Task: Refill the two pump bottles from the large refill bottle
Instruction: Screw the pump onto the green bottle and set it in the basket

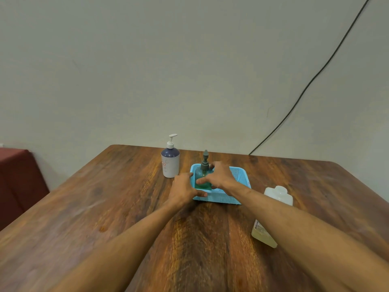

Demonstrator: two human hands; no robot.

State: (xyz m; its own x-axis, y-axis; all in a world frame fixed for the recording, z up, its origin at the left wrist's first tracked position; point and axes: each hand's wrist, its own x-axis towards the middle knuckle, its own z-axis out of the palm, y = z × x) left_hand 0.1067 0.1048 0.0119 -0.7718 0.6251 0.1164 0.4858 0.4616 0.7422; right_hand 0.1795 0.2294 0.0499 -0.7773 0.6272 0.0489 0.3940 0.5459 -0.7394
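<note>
The right hand (pixel 221 175) gripped the green pump bottle (pixel 200 173) inside the basket (pixel 221 198), whose corner the left hand (pixel 183 186) held; a snagged lift could tip it, or the forearm knock the refill bottle (pixel 277 193)

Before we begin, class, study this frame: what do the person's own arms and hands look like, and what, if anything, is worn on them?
Both arms are bare as far up as the frame shows; no sleeve is visible. The left hand and right hand wear no gloves, and no watch, bracelet or ring shows. No markings can be made out.
</note>
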